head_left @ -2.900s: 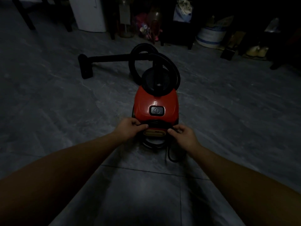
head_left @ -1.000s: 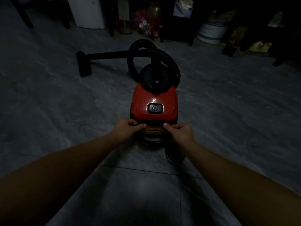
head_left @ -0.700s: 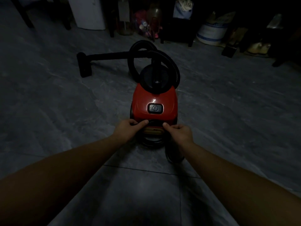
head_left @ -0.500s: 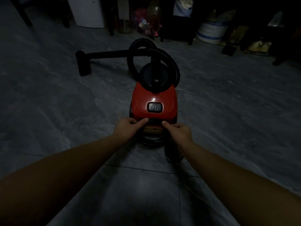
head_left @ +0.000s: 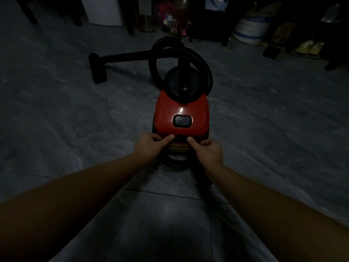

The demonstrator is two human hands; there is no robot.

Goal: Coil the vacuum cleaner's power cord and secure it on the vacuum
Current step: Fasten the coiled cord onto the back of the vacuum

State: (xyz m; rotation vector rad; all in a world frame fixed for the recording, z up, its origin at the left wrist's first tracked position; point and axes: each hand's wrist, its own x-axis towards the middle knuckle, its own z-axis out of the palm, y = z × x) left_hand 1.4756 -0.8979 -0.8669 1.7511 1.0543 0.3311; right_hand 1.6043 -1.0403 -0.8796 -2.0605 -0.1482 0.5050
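A red canister vacuum point(head_left: 181, 112) stands on the dim grey floor with its rear end towards me. Its black power cord point(head_left: 175, 161) hangs in a coil of loops at the back, below a pale label. My left hand point(head_left: 153, 147) grips the left side of the rear with its thumb pressed to the cord. My right hand point(head_left: 206, 150) pinches the cord on the right side. Both thumbs point inward, a small gap between them. The grip under my fingers is hidden.
The vacuum's black hose point(head_left: 188, 57) loops over the front and its wand and floor nozzle point(head_left: 99, 68) lie to the left. Dark furniture legs, a white cabinet point(head_left: 103, 10) and a blue-striped white tub point(head_left: 249, 30) line the far wall.
My right hand has moved inward from the vacuum's right rear corner towards the middle, bringing the cord with it. The loose loop on the floor at the right has shrunk. The left hand barely moved.
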